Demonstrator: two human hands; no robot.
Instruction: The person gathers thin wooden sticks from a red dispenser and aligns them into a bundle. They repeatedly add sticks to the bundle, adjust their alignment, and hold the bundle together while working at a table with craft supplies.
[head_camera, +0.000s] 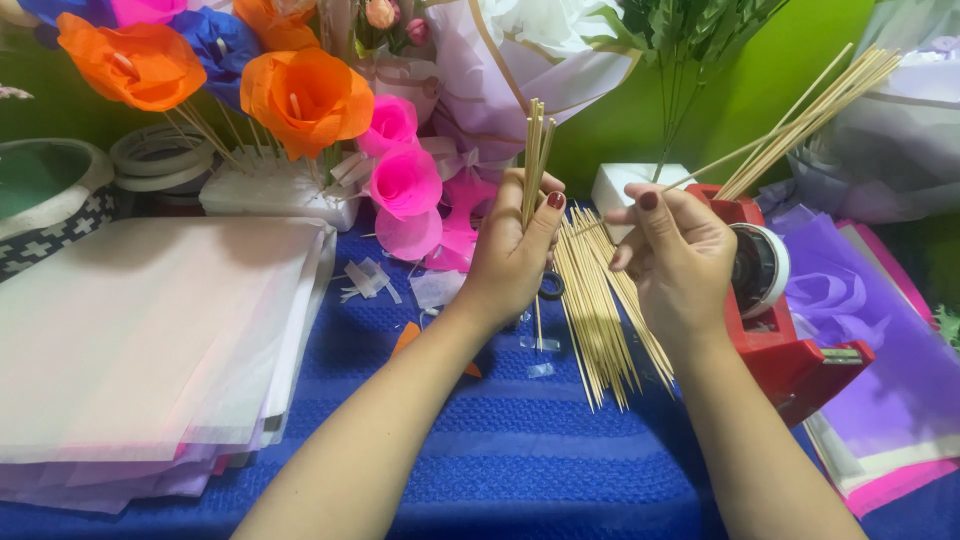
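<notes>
Your left hand (512, 250) grips a small upright bundle of thin bamboo skewers (535, 150), while your right hand (672, 255), just beside it, pinches one pale skewer (740, 152) slanting up-right.

You're looking at two hands, left hand (513, 250) and right hand (672, 255). Three orange paper flowers (305, 97) are showing, three pink paper roses (404, 182), one blue paper flower (216, 40). One red tape dispenser (775, 320) is sitting right. Skewers are lying in one loose pile (598, 300), too many to count.
</notes>
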